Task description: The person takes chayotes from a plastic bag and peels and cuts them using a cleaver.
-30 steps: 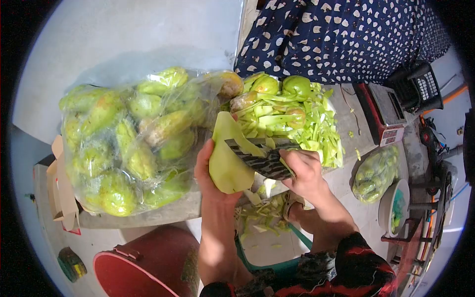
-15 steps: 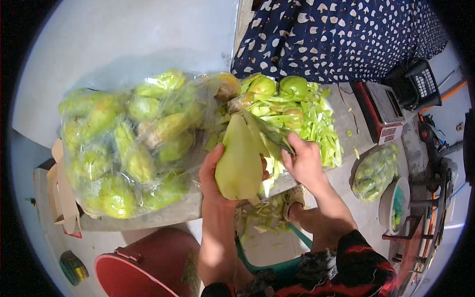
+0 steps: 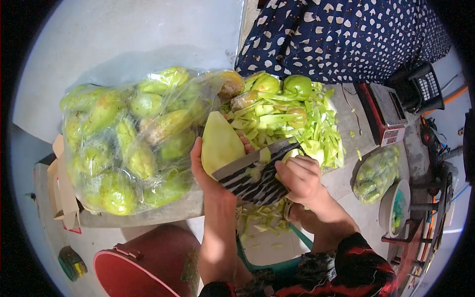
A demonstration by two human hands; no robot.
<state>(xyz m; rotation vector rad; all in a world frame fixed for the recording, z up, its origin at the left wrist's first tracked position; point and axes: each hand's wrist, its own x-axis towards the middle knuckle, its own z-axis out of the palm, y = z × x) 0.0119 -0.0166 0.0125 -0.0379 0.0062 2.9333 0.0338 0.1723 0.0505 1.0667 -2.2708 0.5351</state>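
Note:
My left hand (image 3: 216,184) is closed round a peeled, pale-green fruit (image 3: 220,143), which looks like a green papaya, its narrow end pointing up. In my right hand (image 3: 301,179) is a knife (image 3: 257,171) with a broad, dark, striped blade; the fingers wrap its handle. The blade lies across the lower right side of the fruit and covers its bottom end. Bits of green flesh cling to the blade. Behind the hands, a heap of green peel strips (image 3: 316,126) covers part of the counter, with several unpeeled fruits (image 3: 297,86) on it.
A clear plastic bag (image 3: 133,148) full of unpeeled green fruits fills the counter's left. A red scale (image 3: 381,114) stands to the right. On the floor are a red bucket (image 3: 148,262), another filled bag (image 3: 376,174) and fallen peelings (image 3: 262,218). A patterned dark-blue cloth (image 3: 336,39) hangs behind.
The fruit has tilted and shifted slightly left. The knife has come from the fruit's upper right side down to its lower end, its broad face now turned towards me.

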